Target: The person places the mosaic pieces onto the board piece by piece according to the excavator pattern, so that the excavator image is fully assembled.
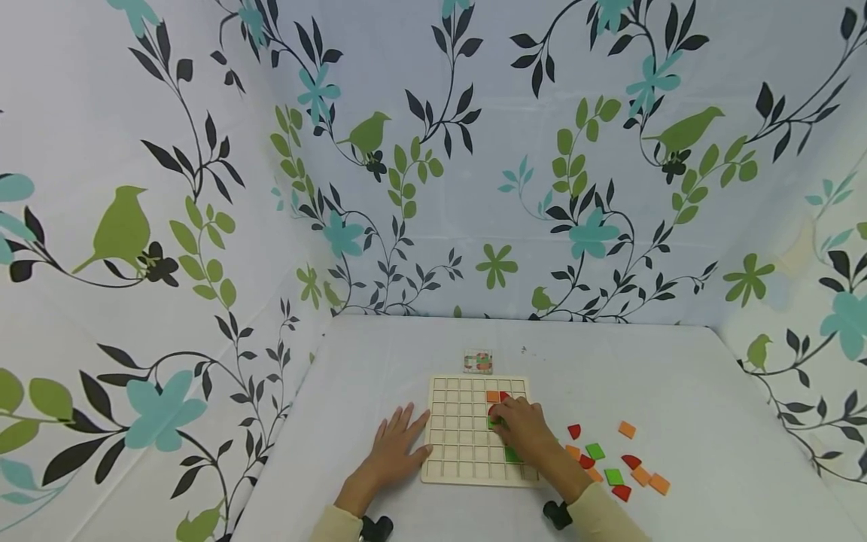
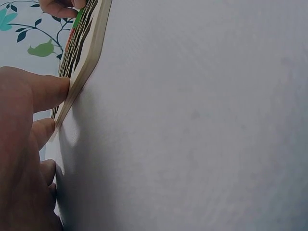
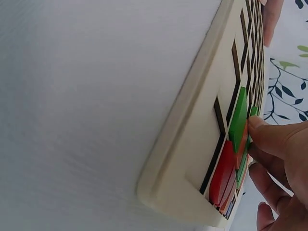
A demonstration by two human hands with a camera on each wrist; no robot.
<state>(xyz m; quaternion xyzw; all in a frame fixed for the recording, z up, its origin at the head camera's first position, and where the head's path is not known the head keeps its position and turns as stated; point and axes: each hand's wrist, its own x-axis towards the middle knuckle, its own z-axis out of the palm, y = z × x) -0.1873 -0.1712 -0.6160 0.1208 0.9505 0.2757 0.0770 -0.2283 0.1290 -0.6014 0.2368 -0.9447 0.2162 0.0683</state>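
Note:
A pale wooden grid board (image 1: pixel 450 474) lies on the white table. My left hand (image 1: pixel 396 450) rests at its left edge with fingers spread; in the left wrist view the thumb (image 2: pixel 50 91) touches the board's side. My right hand (image 1: pixel 524 427) is over the board's right half, its curled fingers pinching a small green tile (image 3: pixel 254 110) at the grid. On the board are an orange square tile (image 1: pixel 492 397), red rounded pieces (image 1: pixel 504 395) and another green tile (image 1: pixel 512 455). The right hand and forearm hide part of the grid.
A small picture card (image 1: pixel 478 361) lies just beyond the board's far edge. To the right of the board are several loose orange (image 1: pixel 627 429), green (image 1: pixel 614 476) and red (image 1: pixel 622 493) pieces, some near my right forearm. Patterned cloth (image 1: pixel 406 226) surrounds the table.

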